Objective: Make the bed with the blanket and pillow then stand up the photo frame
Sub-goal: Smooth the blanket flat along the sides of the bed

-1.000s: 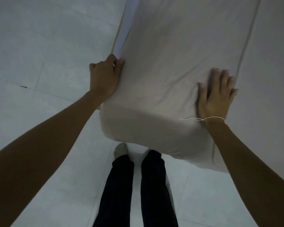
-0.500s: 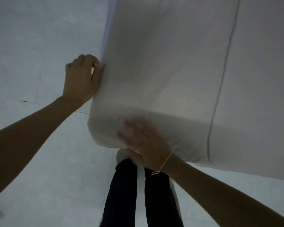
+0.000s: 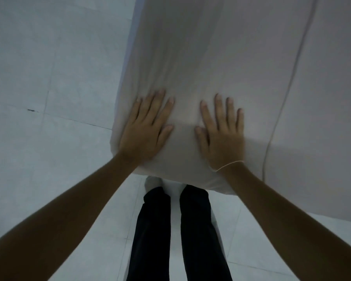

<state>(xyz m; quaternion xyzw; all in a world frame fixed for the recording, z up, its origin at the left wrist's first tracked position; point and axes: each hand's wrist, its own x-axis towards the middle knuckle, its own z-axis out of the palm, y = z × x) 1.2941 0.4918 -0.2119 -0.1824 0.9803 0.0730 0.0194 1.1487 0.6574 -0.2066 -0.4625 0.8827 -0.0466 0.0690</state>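
Pale tiled floor (image 3: 49, 82) under black trouser legs (image 3: 152, 230)

Pale-sheeted bed (image 3: 221, 57), corner above tiled floor (image 3: 49, 78), flat hands on top.

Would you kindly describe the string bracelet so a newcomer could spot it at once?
Start at the pale blanket covering the bed corner, where two flat hands press side by side. Follow the right hand back to its wrist: the bracelet is a thin pale loop there; the left wrist is bare.
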